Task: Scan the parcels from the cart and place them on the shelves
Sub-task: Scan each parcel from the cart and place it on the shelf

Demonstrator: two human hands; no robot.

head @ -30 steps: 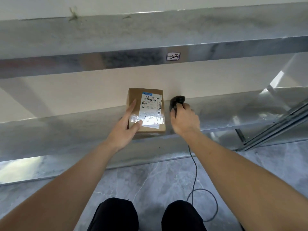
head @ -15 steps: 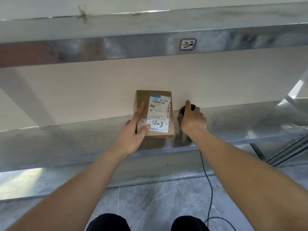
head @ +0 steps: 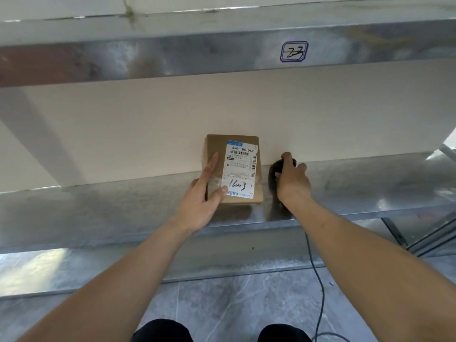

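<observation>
A small brown cardboard parcel (head: 246, 169) with a white shipping label, handwritten "1603", stands on the metal shelf (head: 98, 211), leaning back against the cream wall. My left hand (head: 202, 193) holds it from the left, index finger straight up its face and thumb pressed on the label's lower corner. Just to its right, my right hand (head: 292, 181) grips a black barcode scanner (head: 274, 172), mostly hidden under the fingers. The scanner's dark cable (head: 318, 280) hangs down to the floor.
An upper metal shelf (head: 172, 53) runs across the top, with a sticker marked "23" (head: 294, 51). A metal frame (head: 424, 230) slants at the right. Grey marbled floor tiles (head: 234, 304) lie below, and my dark-clad knees show at the bottom edge.
The view has shifted up and left relative to the shelf. The parcel has tipped more upright against the wall; both hands keep their hold.
</observation>
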